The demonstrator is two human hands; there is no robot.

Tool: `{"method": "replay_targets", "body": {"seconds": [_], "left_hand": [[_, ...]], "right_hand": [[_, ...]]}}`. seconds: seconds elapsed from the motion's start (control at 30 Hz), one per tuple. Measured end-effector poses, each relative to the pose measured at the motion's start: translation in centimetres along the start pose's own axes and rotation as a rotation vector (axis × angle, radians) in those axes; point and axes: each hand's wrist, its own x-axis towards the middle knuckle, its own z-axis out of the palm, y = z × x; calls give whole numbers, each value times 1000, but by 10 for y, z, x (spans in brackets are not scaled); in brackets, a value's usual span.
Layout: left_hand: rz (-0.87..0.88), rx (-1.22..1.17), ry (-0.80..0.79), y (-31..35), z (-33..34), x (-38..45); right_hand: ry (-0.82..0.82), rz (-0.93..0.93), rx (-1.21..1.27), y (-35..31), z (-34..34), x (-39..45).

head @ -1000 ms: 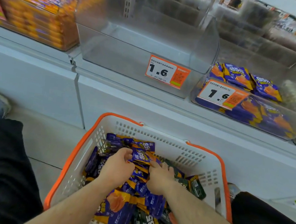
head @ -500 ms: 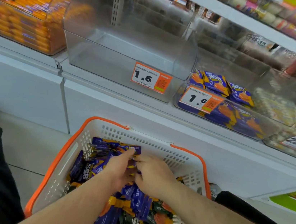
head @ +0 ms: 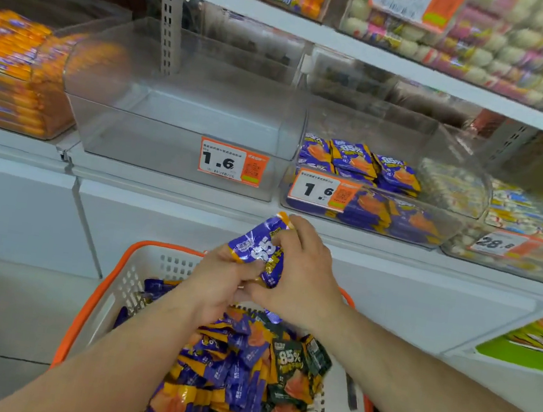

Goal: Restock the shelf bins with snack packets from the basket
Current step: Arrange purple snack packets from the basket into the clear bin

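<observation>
Packets, a purple bunch marked 85, sit pinched between both hands above the basket's far rim. The left hand curls its fingers round the bunch's lower end; the right hand wraps its fingers over the upper end and right side. Below them the basket, white with an orange rim, holds a heap of purple and dark green packets. On the shelf beyond, a clear bin sits bare behind a 1.6 tag. The bin to its right holds matching purple packets along its front and left side.
</observation>
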Motion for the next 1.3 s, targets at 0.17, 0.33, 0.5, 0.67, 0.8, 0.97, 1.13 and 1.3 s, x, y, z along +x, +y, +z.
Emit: {"method": "replay_targets", "body": {"seconds": [0.17,0.33,0.5,0.67,0.8,0.97,1.13,1.3], "left_hand": [[56,66,-101,22,29,3],[147,109,-193,49,72,14],[639,304,-168,74,115,32],[999,1504,158,51,113,88],[987,1689,172,44,107,95],[969,1633,216,41,112,94],[980,1627,233,36,111,97],[1002,1616,234,33,111,98]], "right_hand": [[191,31,30,6,-16,-1],[357,93,29,20,-50,5],[617,161,51,52,-115,40],[535,394,74,99,-173,88],[361,544,16,125,-177,123],[218,702,-154,142,-167,143],[3,851,-221,166,-141,152],[-425,721,-477,159,-140,151]]}}
